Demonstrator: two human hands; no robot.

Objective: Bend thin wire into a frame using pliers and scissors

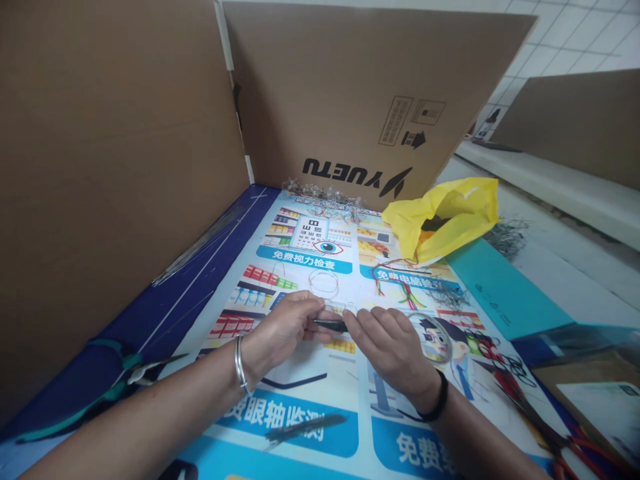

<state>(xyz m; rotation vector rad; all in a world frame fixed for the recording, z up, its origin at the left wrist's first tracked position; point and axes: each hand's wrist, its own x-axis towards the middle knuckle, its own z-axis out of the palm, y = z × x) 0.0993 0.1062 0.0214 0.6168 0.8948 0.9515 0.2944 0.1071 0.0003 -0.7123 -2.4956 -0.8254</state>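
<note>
Both hands meet over the middle of the printed sheet. My right hand point(385, 337) is closed around one end of a slim black tool point(331, 325), its thinner end pointing left. My left hand point(295, 317) is closed in a pinch at that thinner end; what its fingertips hold is too small to make out. A small clear loop point(351, 307) shows by the right fingertips. Just beyond the hands lies a thin wire coil point(324, 283). Nearer to me rests a bundle of short dark wires point(306, 430).
Teal-handled pliers point(123, 377) lie left, red-handled scissors point(545, 427) right. A yellow bag point(440, 223), coloured cords point(410, 297) and a turquoise folder point(505, 287) are at the right. Tall cardboard panels point(350, 87) stand at the back and left. Wire scraps point(325, 193) lie along the back.
</note>
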